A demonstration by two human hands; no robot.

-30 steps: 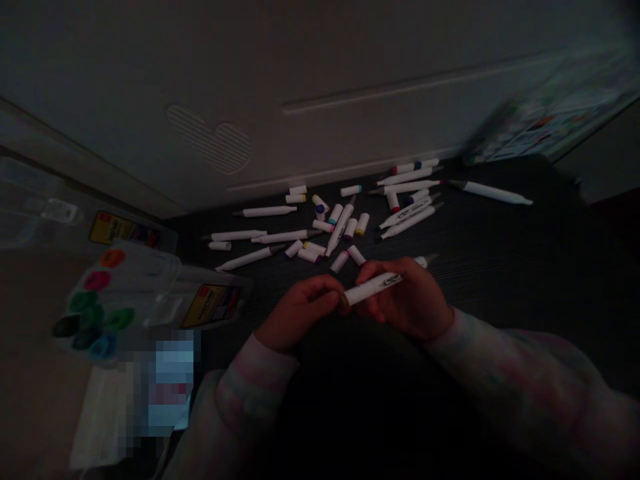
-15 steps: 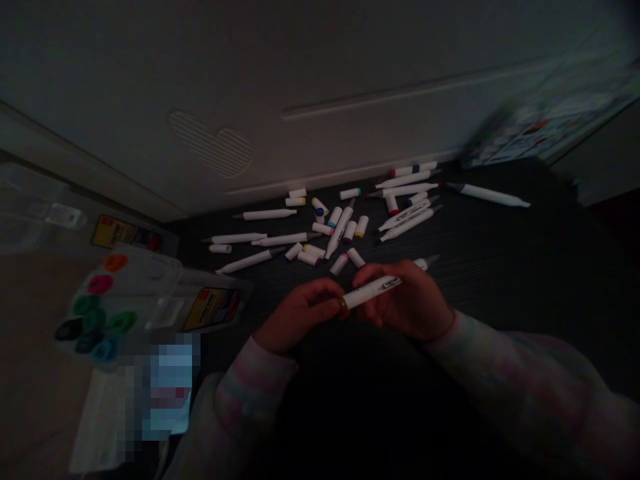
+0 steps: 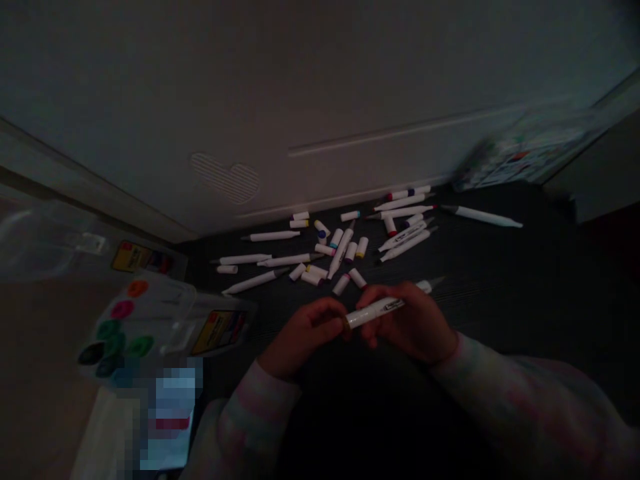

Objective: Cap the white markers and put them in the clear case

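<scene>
In dim light I hold a white marker [image 3: 383,309] level in front of me with both hands. My right hand [image 3: 411,323] is wrapped round its barrel. My left hand [image 3: 307,331] pinches its near end, where a small yellowish cap or band shows. The marker's far tip sticks out past my right hand. Beyond my hands, several white markers [image 3: 400,235] and loose caps [image 3: 336,250] with coloured ends lie scattered on the dark ribbed mat [image 3: 500,280].
A clear plastic marker case [image 3: 150,327] with coloured marker ends showing stands at the left, with a yellow label. A pale panel [image 3: 320,120] runs along the back. A colourful sheet [image 3: 525,157] leans at the far right.
The view has tilted up, so everything sits lower in the picture. Both hands keep the same hold on the marker.
</scene>
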